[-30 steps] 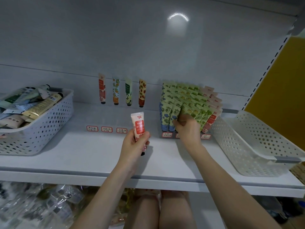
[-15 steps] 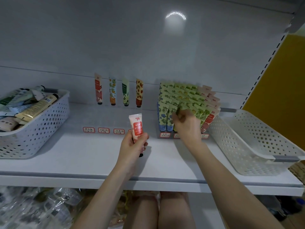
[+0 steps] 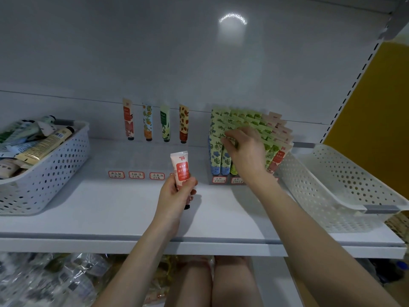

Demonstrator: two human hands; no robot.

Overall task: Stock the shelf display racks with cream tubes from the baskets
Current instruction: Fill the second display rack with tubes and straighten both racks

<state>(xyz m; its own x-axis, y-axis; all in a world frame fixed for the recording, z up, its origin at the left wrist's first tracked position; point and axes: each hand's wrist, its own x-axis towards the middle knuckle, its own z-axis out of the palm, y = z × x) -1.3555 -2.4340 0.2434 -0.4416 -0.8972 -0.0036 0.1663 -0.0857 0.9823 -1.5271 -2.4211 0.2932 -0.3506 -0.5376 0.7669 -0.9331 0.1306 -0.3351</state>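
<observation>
Cream tubes (image 3: 250,120) packed the rack (image 3: 219,178) at the right hand (image 3: 245,151), its grip unclear; left hand (image 3: 176,196) gripped a pink tube (image 3: 182,168); basket (image 3: 55,169) left of it held more unstocked.

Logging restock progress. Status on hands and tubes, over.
Left hand grips pink tube, upright above shelf. Right hand pinches green tube in rack. Left basket holds more tubes. Nothing blocking.

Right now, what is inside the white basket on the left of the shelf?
The left basket holds a loose pile of cream tubes, lying crosswise and rising above its rim. Its perforated wall covers whatever lies deeper, so the count cannot be told.
</observation>
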